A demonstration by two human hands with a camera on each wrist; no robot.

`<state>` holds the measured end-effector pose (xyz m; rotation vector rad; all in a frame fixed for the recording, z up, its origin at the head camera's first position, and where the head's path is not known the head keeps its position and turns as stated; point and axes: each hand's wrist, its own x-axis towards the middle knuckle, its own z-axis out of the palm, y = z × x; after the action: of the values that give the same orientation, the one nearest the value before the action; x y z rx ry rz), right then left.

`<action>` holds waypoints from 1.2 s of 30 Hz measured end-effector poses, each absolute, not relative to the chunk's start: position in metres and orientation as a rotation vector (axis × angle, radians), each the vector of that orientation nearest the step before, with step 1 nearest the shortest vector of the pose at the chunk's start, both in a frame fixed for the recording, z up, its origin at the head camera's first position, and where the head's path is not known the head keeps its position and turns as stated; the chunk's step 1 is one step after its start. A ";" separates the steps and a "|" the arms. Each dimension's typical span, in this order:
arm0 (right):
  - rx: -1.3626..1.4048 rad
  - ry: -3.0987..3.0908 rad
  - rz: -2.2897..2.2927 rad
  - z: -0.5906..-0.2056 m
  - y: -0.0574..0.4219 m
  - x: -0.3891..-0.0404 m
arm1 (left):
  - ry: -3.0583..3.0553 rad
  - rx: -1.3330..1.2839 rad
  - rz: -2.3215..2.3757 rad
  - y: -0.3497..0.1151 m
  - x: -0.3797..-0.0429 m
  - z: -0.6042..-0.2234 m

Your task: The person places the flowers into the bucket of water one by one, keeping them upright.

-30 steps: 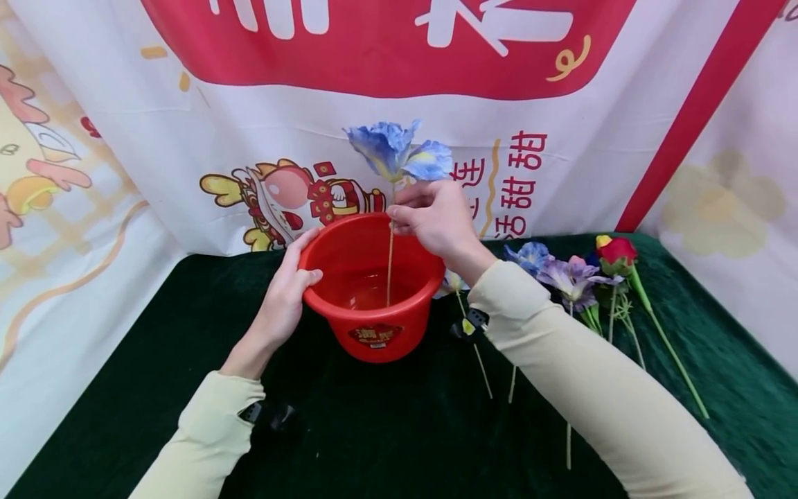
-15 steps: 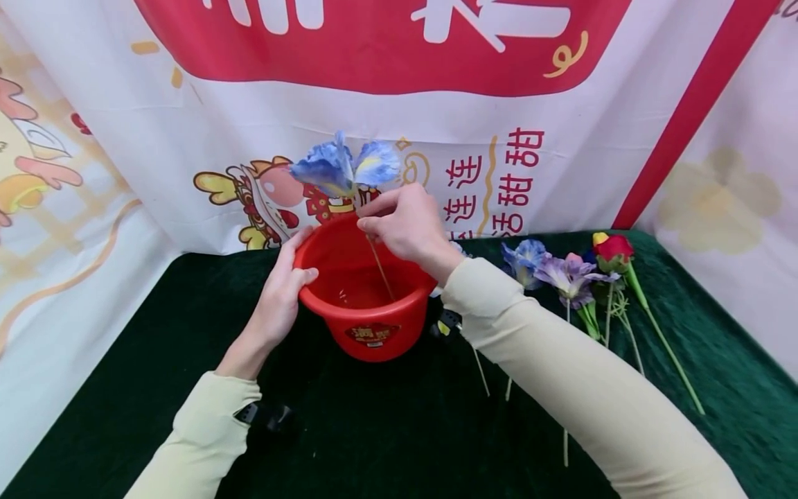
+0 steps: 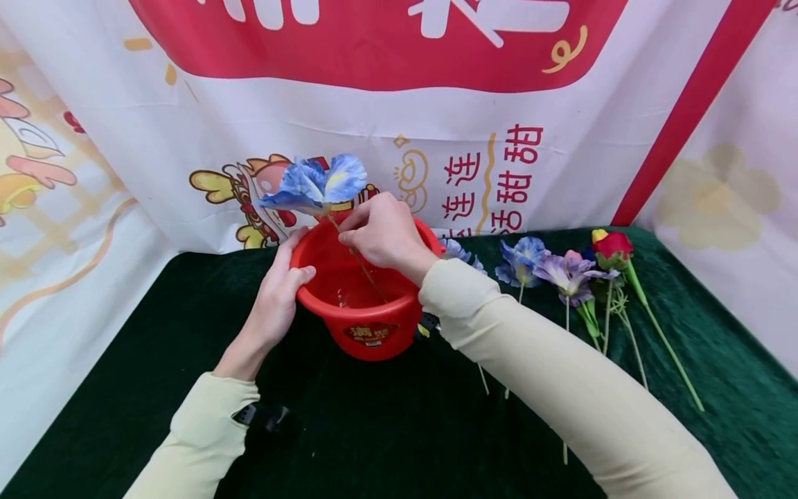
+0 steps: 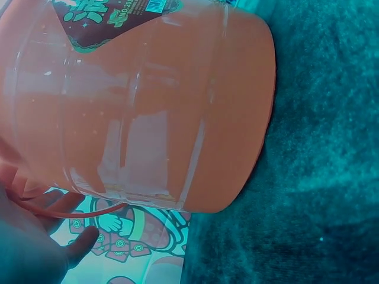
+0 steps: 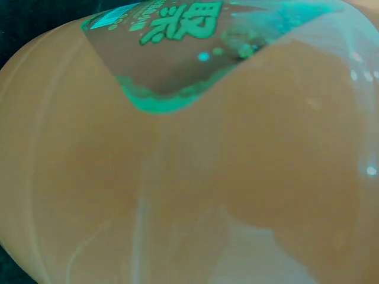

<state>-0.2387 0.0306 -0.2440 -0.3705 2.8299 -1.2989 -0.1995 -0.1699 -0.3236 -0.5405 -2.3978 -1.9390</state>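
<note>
A red plastic bucket (image 3: 374,333) stands on the green cloth in the head view. My left hand (image 3: 277,294) grips its left rim, the thumb over the near edge; the left wrist view shows that hand (image 4: 35,236) beside the bucket wall (image 4: 154,106). Above the bucket's mouth my right hand (image 3: 383,232) pinches the stem of a blue artificial flower (image 3: 318,186). The stem slants down into the bucket, and the bloom leans left over the back rim. The bucket's labelled wall (image 5: 177,148) fills the right wrist view, where that hand is out of sight.
Several artificial flowers lie to the right: a blue one (image 3: 522,260), a purple one (image 3: 570,277) and a red rose (image 3: 614,248). Green cloth (image 3: 349,430) covers the table. A printed white curtain (image 3: 349,111) hangs right behind it.
My right hand has moved left and lower with the blue flower, whose stem has gone from upright to leaning left. The left hand keeps its grip on the rim.
</note>
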 end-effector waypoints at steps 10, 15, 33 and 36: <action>-0.440 2.900 -1.145 -0.247 0.024 -0.238 | -2.503 -0.534 -1.837 -0.174 -0.197 -0.326; -0.388 2.827 -1.160 -0.249 0.026 -0.241 | -2.574 -0.577 -1.780 -0.179 -0.198 -0.324; -0.367 2.794 -1.174 -0.250 0.026 -0.241 | -2.676 -0.733 -1.670 -0.190 -0.198 -0.321; -0.349 2.810 -1.219 -0.247 0.029 -0.240 | -2.668 -0.758 -1.686 -0.192 -0.198 -0.321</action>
<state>-0.2405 0.0286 -0.2471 -0.3490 2.8096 -1.2190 -0.1982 -0.1917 -0.3210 -0.7579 -2.6682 -1.6862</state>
